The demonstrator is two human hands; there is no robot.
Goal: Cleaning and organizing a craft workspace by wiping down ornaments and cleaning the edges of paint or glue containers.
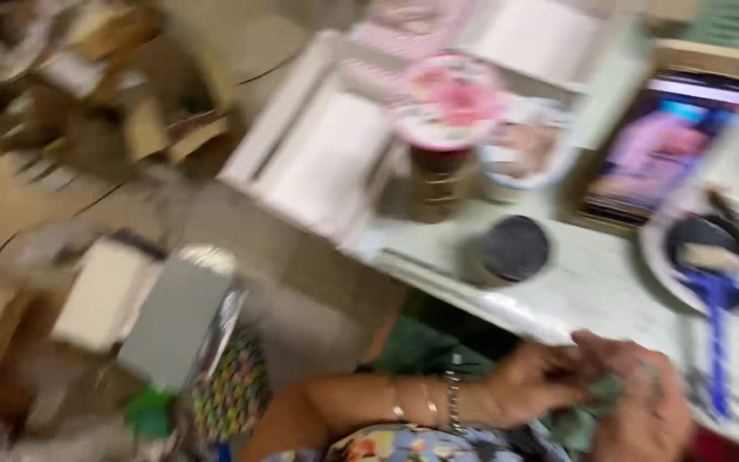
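Heavily blurred, so we read little: a small greenish thing point(596, 395) sits between both hands at the surface's point(592, 282) near edge. We see the left hand point(536, 381) and right hand point(647, 402) closed around it. Beyond it stands a dark-lidded jar point(513, 250), and right of the jar a plate point(669, 257) with a blue utensil point(716, 325).

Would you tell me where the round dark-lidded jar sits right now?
In the head view, the round dark-lidded jar stands right of centre on the pale marble counter, below the pink-topped container.
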